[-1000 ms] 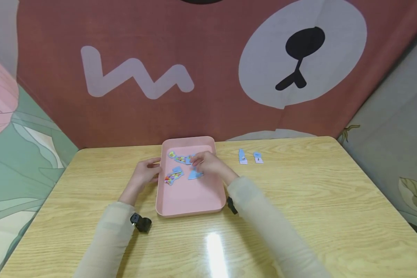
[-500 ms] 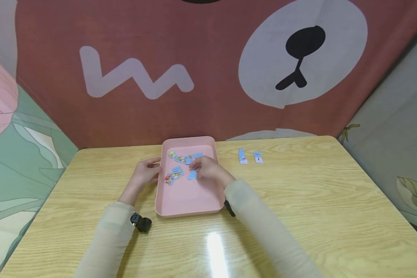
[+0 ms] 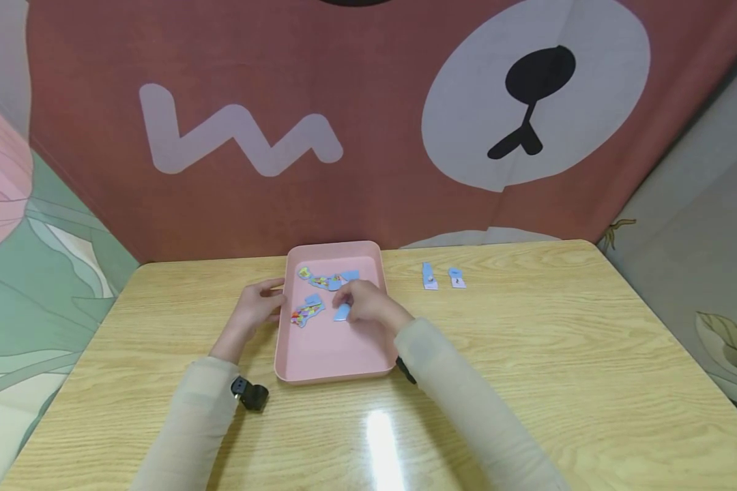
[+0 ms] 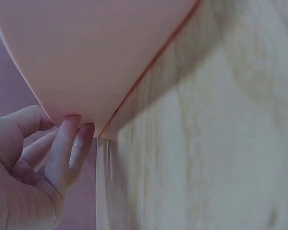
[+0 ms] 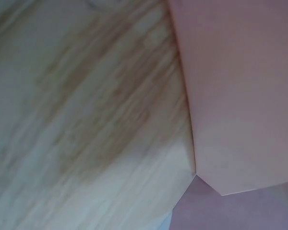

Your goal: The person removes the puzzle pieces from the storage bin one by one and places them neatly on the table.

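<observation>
In the head view a pink tray (image 3: 338,351) stands on the table, several flat puzzle-like pieces in it. My left hand (image 3: 256,307) is at the tray's left side; in the left wrist view its fingertips (image 4: 69,122) rest against the outer wall, fingers only lightly bent. Over the middle of the tray, my right hand (image 3: 371,301) has its fingers curled down and pinches a light-blue piece (image 3: 342,313), partly hidden under the hand. To its left lies a multicoloured piece (image 3: 307,314) with a blue end. Above is another multicoloured piece (image 3: 321,281).
A small yellow-patterned piece (image 3: 304,273) and a blue piece (image 3: 350,275) lie near the tray's far end. Two small blue-and-white pieces, a longer one (image 3: 428,276) and a shorter one (image 3: 457,277), lie on the wooden table (image 3: 565,354) right of the tray. A reddish printed backdrop (image 3: 374,198) rises behind.
My right hand has drawn slightly back toward me and lowered its fingers onto the light-blue piece, uncovering the blue piece at the tray's far end. My left hand has stayed in place.
</observation>
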A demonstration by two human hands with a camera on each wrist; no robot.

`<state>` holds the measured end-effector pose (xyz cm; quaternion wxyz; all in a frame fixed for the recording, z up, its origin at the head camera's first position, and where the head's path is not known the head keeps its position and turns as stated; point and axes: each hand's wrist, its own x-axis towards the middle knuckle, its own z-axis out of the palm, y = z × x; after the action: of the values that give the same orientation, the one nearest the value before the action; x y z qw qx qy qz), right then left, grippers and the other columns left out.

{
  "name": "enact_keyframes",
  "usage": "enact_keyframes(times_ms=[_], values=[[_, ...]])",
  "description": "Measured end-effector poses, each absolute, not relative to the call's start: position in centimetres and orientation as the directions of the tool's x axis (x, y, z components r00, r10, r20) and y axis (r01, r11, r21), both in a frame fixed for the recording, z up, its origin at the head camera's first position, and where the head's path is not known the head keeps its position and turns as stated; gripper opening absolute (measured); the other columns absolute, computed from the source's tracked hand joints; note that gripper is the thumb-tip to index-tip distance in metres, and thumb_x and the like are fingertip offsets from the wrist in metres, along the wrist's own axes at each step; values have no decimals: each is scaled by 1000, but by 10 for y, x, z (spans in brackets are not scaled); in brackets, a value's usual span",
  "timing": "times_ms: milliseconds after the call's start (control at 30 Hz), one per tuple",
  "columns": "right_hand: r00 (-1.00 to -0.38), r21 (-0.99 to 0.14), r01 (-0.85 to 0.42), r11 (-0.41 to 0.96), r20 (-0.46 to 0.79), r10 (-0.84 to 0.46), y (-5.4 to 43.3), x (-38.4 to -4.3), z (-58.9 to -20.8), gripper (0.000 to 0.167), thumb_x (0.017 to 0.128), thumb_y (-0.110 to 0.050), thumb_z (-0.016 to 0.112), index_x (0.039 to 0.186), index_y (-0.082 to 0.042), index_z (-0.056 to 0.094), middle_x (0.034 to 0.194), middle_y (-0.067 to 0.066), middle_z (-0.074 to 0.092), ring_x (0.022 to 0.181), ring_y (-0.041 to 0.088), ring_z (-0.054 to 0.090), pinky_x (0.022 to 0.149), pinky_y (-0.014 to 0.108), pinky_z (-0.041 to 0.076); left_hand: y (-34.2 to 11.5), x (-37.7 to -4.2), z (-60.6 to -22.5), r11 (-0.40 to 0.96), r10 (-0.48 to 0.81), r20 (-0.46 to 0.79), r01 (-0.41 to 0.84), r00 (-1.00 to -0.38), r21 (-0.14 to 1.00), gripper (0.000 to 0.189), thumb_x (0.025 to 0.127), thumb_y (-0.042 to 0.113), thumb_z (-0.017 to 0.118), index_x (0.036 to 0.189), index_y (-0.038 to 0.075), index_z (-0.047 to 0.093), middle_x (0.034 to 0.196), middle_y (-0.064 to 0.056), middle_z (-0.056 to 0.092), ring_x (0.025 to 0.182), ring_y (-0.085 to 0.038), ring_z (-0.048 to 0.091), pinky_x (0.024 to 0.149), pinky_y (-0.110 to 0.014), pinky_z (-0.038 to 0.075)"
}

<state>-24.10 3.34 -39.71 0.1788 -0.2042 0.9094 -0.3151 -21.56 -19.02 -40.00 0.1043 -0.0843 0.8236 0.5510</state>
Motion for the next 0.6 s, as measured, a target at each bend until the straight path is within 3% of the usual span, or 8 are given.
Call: enact_keyframes(times_ms=[200, 600], values=[[-843, -651, -308, 693, -151, -516, 34, -241, -397, 43, 68, 14, 68, 105, -8, 71, 99, 6, 68, 86, 14, 53, 76, 19, 44, -190, -215, -400, 386, -34, -272, -264, -962, 884, 51, 92, 7, 50, 142, 0, 41, 135, -30, 50, 87, -9, 62, 70, -22, 57], [-843, -702, -278, 655, -149, -517, 38, -243, -394, 25, 76, 8, 70, 98, -3, 70, 93, 8, 67, 85, 13, 57, 77, 19, 49, -188, -215, -400, 356, -39, -275, -270, -961, 895, 53, 91, 4, 50, 142, -1, 41, 136, -30, 49, 92, -11, 61, 75, -25, 58]])
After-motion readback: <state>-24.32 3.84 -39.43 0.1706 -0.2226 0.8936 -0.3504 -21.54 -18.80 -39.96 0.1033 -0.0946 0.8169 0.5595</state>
